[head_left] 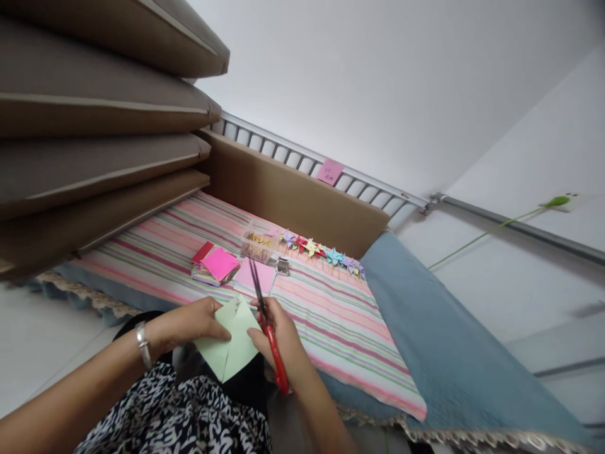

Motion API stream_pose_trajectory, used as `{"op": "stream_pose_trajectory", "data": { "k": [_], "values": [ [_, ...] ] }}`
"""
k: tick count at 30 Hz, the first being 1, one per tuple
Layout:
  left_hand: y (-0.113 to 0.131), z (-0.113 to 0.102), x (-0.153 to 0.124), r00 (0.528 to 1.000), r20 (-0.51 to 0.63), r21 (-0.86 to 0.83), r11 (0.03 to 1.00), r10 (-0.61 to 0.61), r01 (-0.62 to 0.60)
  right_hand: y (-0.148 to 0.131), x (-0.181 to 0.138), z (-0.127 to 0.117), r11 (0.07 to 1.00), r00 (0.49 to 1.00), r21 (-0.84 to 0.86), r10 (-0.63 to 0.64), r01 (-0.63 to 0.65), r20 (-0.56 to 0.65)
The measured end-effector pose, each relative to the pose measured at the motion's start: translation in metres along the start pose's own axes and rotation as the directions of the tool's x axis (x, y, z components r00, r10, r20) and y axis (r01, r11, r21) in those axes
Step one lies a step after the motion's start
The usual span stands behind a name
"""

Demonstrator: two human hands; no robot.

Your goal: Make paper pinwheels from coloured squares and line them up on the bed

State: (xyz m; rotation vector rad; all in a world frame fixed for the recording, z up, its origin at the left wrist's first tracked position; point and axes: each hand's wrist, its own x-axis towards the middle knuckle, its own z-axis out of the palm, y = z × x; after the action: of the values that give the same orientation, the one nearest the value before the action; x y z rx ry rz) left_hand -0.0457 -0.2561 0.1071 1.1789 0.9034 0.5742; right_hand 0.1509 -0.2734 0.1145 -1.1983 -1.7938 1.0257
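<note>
Hiding green paper [234, 353] partly, both hands [197, 321]

Left fingers [208, 308] partly behind green paper [242, 331]

The only writing in view is on a pink note [329, 171] fixed to the metal railing [265, 144], above the brown panel [293, 189] that stands along the far edge of the striped cloth [340, 328]. It carries a few dark handwritten marks set in two short lines, one over the other, too small and blurred to be read as letters or numbers. White squiggles on the black garment [189, 416], below the cloth's near edge, resemble lettering, but no word can be made out.
</note>
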Motion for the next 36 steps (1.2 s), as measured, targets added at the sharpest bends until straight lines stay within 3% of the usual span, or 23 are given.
{"op": "stream_pose_trajectory", "data": {
  "k": [3,8,12,16,21,27,31,36],
  "values": [
    [0.001,-0.006,-0.001,1.000,-0.004,-0.021,1.000,0.003,-0.003,0.001,0.008,0.008,0.993,0.999,0.114,0.043,-0.041,-0.007],
    [-0.005,-0.016,-0.002,0.988,-0.138,-0.260,0.960,0.068,-0.103,0.002,0.002,0.012,0.938,0.974,0.347,0.091,-0.014,-0.208],
    [-0.016,0.001,0.003,0.977,-0.179,-0.492,0.849,0.116,-0.191,0.011,0.002,0.025,0.870,0.920,0.488,0.135,0.067,-0.367],
    [-0.022,0.025,0.008,0.971,-0.221,-0.569,0.796,0.096,-0.208,0.021,0.006,0.040,0.877,0.900,0.474,0.139,0.082,-0.412],
    [-0.012,0.024,0.004,0.931,-0.354,-0.493,0.829,0.086,-0.265,0.017,0.004,0.040,0.926,0.937,0.378,0.133,-0.002,-0.322],
    [-0.003,-0.005,-0.005,0.878,-0.478,-0.351,0.906,0.043,-0.235,0.013,-0.033,0.019,0.964,0.978,0.179,0.207,-0.197,-0.038],
    [-0.002,-0.011,-0.008,0.879,-0.475,-0.315,0.923,0.047,-0.220,0.009,-0.059,0.009,0.955,0.946,0.008,0.294,-0.298,0.140],
    [0.004,-0.010,-0.009,0.908,-0.415,-0.316,0.928,0.050,-0.196,0.000,-0.065,0.002,0.950,0.939,-0.107,0.309,-0.295,0.154]
  ]
}}
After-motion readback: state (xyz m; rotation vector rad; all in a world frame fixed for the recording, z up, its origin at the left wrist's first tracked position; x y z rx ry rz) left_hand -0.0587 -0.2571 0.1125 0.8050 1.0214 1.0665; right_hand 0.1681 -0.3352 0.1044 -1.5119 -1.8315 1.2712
